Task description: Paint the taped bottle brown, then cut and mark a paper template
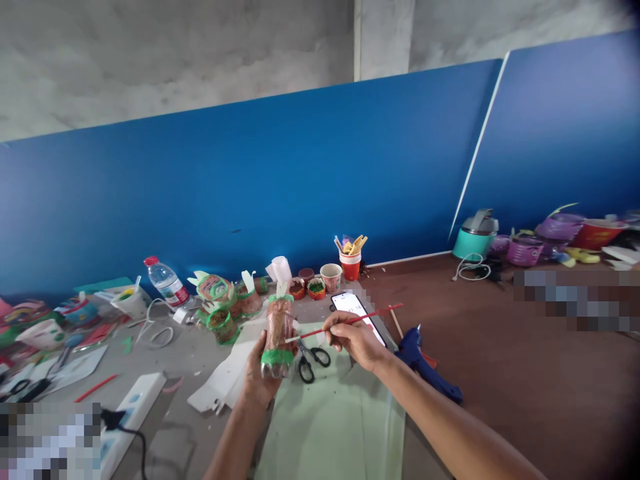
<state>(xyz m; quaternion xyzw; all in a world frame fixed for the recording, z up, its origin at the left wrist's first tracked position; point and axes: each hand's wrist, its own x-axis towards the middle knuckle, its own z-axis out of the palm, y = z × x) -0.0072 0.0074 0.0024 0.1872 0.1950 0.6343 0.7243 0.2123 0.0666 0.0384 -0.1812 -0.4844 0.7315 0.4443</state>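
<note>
My left hand (pixel 260 373) is wrapped round a clear plastic bottle (pixel 279 321) coloured brown in the middle, with green bands near both ends. A thin red-handled paintbrush (pixel 363 318) is pinched between the fingers of my right hand (pixel 353 337). Its pale tip reaches the bottle's side; whether it touches cannot be made out. Black-handled scissors (pixel 313 360) lie just right of the bottle, on a pale green sheet (pixel 330 427). Behind my right hand lies a phone (pixel 350 303) with a lit screen. A blue glue gun (pixel 430 370) rests beside my right forearm.
Small cups of paint (pixel 316 289) and a red cup of sticks (pixel 351 263) stand along the blue partition (pixel 300 187). Left are painted bottle crafts (pixel 221 325), a water bottle (pixel 167 281) and a power strip (pixel 133 407). A teal appliance (pixel 475 240) stands right.
</note>
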